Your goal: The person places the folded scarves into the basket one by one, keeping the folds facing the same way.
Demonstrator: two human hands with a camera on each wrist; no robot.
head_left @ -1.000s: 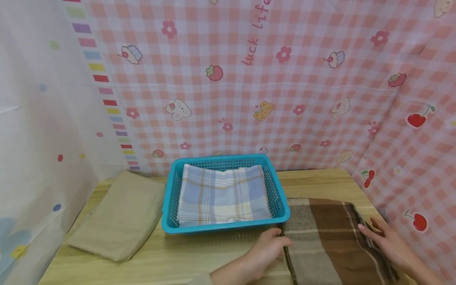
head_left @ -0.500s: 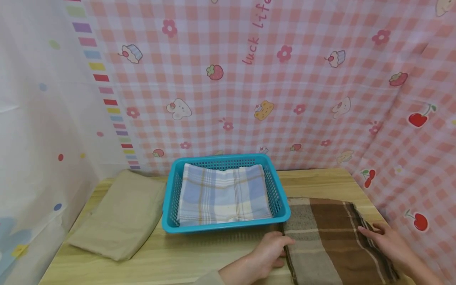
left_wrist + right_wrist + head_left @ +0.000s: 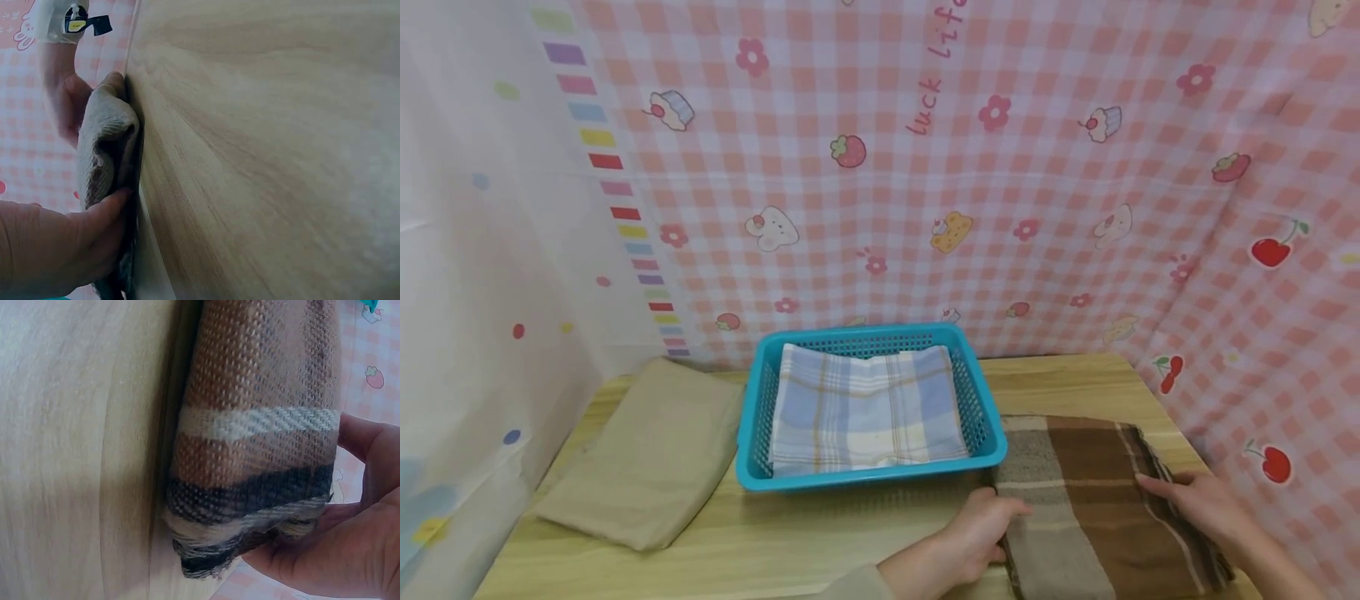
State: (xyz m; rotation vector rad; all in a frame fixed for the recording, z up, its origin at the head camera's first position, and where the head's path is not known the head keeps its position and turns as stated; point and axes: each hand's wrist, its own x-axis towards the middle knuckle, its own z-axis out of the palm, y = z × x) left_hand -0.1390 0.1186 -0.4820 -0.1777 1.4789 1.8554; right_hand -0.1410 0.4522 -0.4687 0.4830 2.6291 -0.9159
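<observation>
A folded brown, beige and dark-striped woven cloth (image 3: 1101, 500) lies on the table at the right of the head view. My left hand (image 3: 973, 533) grips its left edge, thumb on top and fingers tucked at the side. At the opposite edge, my right hand (image 3: 1206, 504) pinches the dark-striped border with the thumb over it. The left wrist view shows the cloth's folded layers (image 3: 106, 137) bulging beside the left thumb. From the right wrist, the cloth (image 3: 262, 381) shows a coarse weave and a ragged end, with the right hand (image 3: 350, 544) around that end.
A turquoise plastic basket (image 3: 872, 477) stands at the table's centre, holding a folded blue and white plaid cloth (image 3: 868, 408). Left of it lies a folded khaki cloth (image 3: 651, 458). A pink checked curtain (image 3: 880, 192) hangs behind the wooden table (image 3: 820, 533).
The left hand has shifted slightly right, its thumb moving further onto the cloth's edge. The right hand has moved slightly left and closed onto the opposite border.
</observation>
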